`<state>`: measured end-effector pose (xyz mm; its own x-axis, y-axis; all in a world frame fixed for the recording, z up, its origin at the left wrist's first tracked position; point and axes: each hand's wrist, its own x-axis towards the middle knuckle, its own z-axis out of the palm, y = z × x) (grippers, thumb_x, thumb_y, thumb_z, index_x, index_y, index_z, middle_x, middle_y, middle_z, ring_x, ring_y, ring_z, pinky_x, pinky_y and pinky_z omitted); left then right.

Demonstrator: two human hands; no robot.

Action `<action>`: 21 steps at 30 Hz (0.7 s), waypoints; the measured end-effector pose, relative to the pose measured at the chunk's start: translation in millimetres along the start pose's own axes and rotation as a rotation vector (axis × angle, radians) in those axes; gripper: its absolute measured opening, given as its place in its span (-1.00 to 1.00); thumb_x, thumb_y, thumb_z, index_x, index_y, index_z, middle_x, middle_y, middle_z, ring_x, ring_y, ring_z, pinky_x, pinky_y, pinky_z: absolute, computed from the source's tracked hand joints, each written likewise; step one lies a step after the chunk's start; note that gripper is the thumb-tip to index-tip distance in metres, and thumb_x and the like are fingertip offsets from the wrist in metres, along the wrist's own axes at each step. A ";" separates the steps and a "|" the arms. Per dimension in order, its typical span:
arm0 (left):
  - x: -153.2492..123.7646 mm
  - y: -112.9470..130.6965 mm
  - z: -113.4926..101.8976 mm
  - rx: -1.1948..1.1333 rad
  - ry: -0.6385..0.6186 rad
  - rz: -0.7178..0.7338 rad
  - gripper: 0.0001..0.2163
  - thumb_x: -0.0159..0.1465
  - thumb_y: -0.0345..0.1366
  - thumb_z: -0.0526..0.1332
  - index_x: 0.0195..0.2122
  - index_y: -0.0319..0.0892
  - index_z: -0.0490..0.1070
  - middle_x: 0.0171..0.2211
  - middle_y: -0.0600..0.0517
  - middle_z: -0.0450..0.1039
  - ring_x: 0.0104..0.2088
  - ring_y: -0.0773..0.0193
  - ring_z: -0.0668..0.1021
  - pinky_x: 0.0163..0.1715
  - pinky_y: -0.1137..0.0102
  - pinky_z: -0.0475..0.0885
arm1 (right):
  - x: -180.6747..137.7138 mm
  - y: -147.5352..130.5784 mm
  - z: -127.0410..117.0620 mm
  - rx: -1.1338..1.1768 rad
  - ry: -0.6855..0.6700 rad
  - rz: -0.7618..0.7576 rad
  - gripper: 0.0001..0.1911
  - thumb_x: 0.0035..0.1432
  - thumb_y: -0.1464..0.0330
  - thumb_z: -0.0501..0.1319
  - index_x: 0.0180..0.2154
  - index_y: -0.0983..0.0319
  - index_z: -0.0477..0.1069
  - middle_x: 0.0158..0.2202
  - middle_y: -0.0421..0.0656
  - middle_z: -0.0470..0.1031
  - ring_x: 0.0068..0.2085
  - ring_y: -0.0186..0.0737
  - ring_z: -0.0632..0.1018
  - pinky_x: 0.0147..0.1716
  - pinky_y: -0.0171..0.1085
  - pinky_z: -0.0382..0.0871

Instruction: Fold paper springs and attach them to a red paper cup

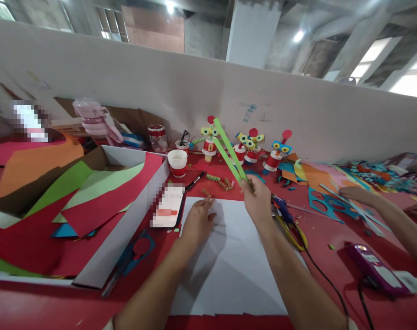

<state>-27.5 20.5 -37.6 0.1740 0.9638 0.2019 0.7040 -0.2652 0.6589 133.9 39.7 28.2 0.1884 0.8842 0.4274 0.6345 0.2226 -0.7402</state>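
My right hand (257, 198) is closed around the lower ends of light green paper strips (225, 157), which rise at a slant in two lengths. My left hand (199, 221) is just above the white paper sheet (236, 270), thumb apart from the fingers and nothing visible in it. Coiled paper springs (224, 183) in green and brown lie beyond my hands. To the left of my left hand is a phone (169, 206), with a black pen (195, 181) past its top edge. A glue gun (280, 206) and yellow-handled scissors (298, 236) lie beside my right forearm.
A white box (126, 229) of coloured paper stands left. Paper cups (177, 162) and several cup figures (209, 144) line the back by the wall. Blue paper offcuts (327, 204) lie right, under another person's hand (356, 195). A purple device (375, 268) with cables sits front right.
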 end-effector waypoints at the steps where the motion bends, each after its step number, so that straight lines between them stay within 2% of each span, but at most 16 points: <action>1: 0.3 0.2 0.4 -0.002 -0.008 0.012 -0.60 0.15 -0.53 0.14 0.04 -0.23 0.43 0.12 -0.23 0.39 0.13 -0.03 0.42 0.08 0.07 0.32 | -6.1 2.6 -0.3 0.054 0.001 0.000 -0.75 0.20 0.27 0.06 -0.20 0.24 0.44 -0.37 -0.12 0.54 -0.38 -0.19 0.49 -0.33 -0.27 0.30; 4: 2.6 -2.2 -0.5 0.046 -0.016 0.028 -0.63 0.12 -0.48 0.20 -0.02 -0.22 0.47 0.11 -0.24 0.40 0.15 -0.07 0.40 0.14 0.04 0.25 | -22.6 11.1 2.6 0.118 0.010 0.012 -0.75 0.19 0.25 0.08 -0.22 0.23 0.44 -0.40 -0.15 0.52 -0.40 -0.22 0.46 -0.34 -0.28 0.29; 6: 4.3 -5.1 -3.0 0.046 -0.034 0.074 -0.58 0.10 -0.43 0.25 0.03 -0.22 0.43 0.15 -0.22 0.36 0.19 -0.05 0.34 0.18 0.06 0.21 | -29.9 15.5 4.8 0.151 0.020 0.030 -0.76 0.19 0.24 0.07 -0.25 0.23 0.43 -0.45 -0.17 0.49 -0.41 -0.22 0.45 -0.36 -0.28 0.28; 9: 4.0 -5.9 -6.4 -0.025 -0.105 0.180 -0.59 0.18 -0.40 0.18 0.09 -0.18 0.38 0.16 -0.14 0.35 0.15 0.07 0.40 0.13 0.18 0.30 | -34.1 20.1 4.4 0.194 0.032 0.029 -0.77 0.20 0.23 0.07 -0.28 0.22 0.41 -0.49 -0.20 0.45 -0.42 -0.23 0.44 -0.38 -0.29 0.28; 12: 0.0 -0.1 -6.1 0.001 -0.155 0.204 -0.69 0.21 -0.44 0.09 -0.06 -0.17 0.50 -0.03 -0.10 0.53 -0.06 0.13 0.56 -0.02 0.25 0.41 | -33.2 22.6 -0.9 0.211 0.063 0.013 -0.77 0.21 0.23 0.08 -0.25 0.22 0.40 -0.43 -0.19 0.47 -0.39 -0.23 0.46 -0.32 -0.28 0.31; 15: -3.6 8.9 -3.9 0.011 -0.136 0.186 -0.70 0.18 -0.51 0.07 -0.21 -0.16 0.57 -0.21 -0.07 0.59 -0.20 0.15 0.58 -0.12 0.27 0.44 | -33.2 22.4 -5.2 0.258 0.086 0.039 -0.77 0.21 0.21 0.08 -0.23 0.21 0.38 -0.41 -0.18 0.44 -0.37 -0.23 0.45 -0.32 -0.28 0.31; 18: -4.2 16.4 -2.9 -0.200 -0.073 0.065 -0.76 0.19 -0.39 0.17 -0.16 -0.14 0.55 -0.24 -0.07 0.58 -0.26 0.18 0.57 -0.20 0.30 0.46 | -36.8 19.9 -2.5 0.401 0.080 0.049 -0.81 0.20 0.22 0.10 -0.22 0.18 0.34 -0.39 -0.21 0.40 -0.37 -0.27 0.41 -0.34 -0.31 0.30; 21: -3.5 19.7 -3.1 -0.500 0.000 -0.030 -0.57 0.10 -0.23 0.31 0.03 -0.10 0.44 -0.05 -0.09 0.51 -0.12 0.14 0.53 -0.13 0.26 0.43 | -41.5 16.8 6.3 0.548 0.032 0.064 -0.83 0.17 0.26 0.13 -0.20 0.17 0.33 -0.33 -0.20 0.42 -0.32 -0.27 0.43 -0.29 -0.30 0.32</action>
<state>-16.4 11.8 -23.1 0.1586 0.9712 0.1775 0.2920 -0.2179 0.9313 132.0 9.3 -5.3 0.2419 0.8921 0.3815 0.1399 0.3570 -0.9236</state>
